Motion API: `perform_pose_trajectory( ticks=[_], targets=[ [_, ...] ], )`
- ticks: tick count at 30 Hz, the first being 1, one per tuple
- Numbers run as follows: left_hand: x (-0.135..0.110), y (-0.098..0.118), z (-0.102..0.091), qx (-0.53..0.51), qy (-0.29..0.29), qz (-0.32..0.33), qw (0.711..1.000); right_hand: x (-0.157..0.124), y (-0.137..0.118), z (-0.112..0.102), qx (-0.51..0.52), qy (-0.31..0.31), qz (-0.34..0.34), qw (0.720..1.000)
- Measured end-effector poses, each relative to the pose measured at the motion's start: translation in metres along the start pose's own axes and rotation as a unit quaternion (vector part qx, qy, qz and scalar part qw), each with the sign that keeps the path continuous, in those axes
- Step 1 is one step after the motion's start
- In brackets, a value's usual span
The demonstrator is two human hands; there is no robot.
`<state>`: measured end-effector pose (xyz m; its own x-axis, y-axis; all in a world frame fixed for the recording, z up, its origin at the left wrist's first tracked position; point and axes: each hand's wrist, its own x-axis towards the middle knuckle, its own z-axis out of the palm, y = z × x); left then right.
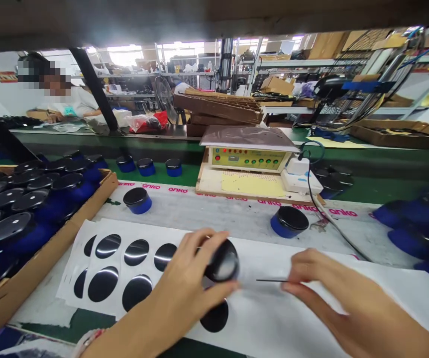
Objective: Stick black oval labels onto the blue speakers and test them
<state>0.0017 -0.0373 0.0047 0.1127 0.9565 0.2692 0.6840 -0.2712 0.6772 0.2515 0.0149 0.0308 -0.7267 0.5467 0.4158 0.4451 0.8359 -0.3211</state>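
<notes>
My left hand point(188, 278) is closed around a round piece with a glossy black top point(224, 261), tilted toward the right above the white sheet. Between the thumb and fingers of my right hand point(322, 283) is a thin dark piece point(270, 280), seen edge-on as a line; whether it is a flat sticker or a slim tool cannot be made out. The two hands are apart. Beneath my left hand lie overlapping white sheets point(119, 226) with rows of black round stickers point(137, 252). Two blue round pieces with black tops, one left point(137, 200) and one right point(289, 222), stand beyond the sheets.
A cardboard box point(55, 228) full of similar blue pieces stands on the left. More are stacked at the right edge point(419, 219). A control box with buttons point(250, 154) and a cable point(315, 199) sits behind. A co-worker point(72, 102) sits across the green belt point(195, 174).
</notes>
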Motion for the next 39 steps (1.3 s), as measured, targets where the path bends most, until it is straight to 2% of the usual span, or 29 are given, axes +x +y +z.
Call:
perform_pose_trajectory(
  ticks=[2, 4, 6, 8, 10, 14, 21, 30, 36, 39],
  targets=[
    [0.001, 0.01, 0.012, -0.028, -0.07, 0.036, 0.996, -0.01, -0.003, -0.001, 0.123, 0.075, 0.152, 0.978],
    [0.003, 0.013, 0.025, -0.062, -0.117, 0.062, 0.989, -0.014, -0.006, 0.009, 0.239, 0.117, 0.26, 0.928],
    [0.006, 0.01, 0.037, -0.095, -0.139, 0.061, 0.984, -0.016, -0.009, 0.026, 0.328, 0.141, 0.335, 0.872],
    [0.007, 0.004, 0.045, -0.137, -0.154, 0.015, 0.978, -0.016, -0.011, 0.044, 0.386, 0.153, 0.382, 0.825],
    [0.007, 0.0, 0.047, -0.177, -0.17, -0.048, 0.968, -0.017, -0.014, 0.058, 0.424, 0.156, 0.409, 0.793],
    [0.007, -0.002, 0.047, -0.205, -0.186, -0.089, 0.957, -0.018, -0.019, 0.067, 0.46, 0.154, 0.429, 0.762],
    [0.007, -0.001, 0.047, -0.212, -0.182, -0.088, 0.956, -0.016, -0.019, 0.067, 0.468, 0.158, 0.425, 0.759],
    [0.009, 0.002, 0.047, -0.201, -0.178, -0.075, 0.96, -0.011, -0.021, 0.061, 0.366, 0.141, 0.407, 0.825],
    [0.008, 0.001, 0.047, -0.194, -0.177, -0.066, 0.963, -0.01, -0.023, 0.063, 0.35, 0.176, 0.404, 0.827],
    [0.008, 0.002, 0.046, -0.189, -0.18, -0.07, 0.963, -0.011, -0.022, 0.063, 0.344, 0.165, 0.386, 0.84]
  ],
)
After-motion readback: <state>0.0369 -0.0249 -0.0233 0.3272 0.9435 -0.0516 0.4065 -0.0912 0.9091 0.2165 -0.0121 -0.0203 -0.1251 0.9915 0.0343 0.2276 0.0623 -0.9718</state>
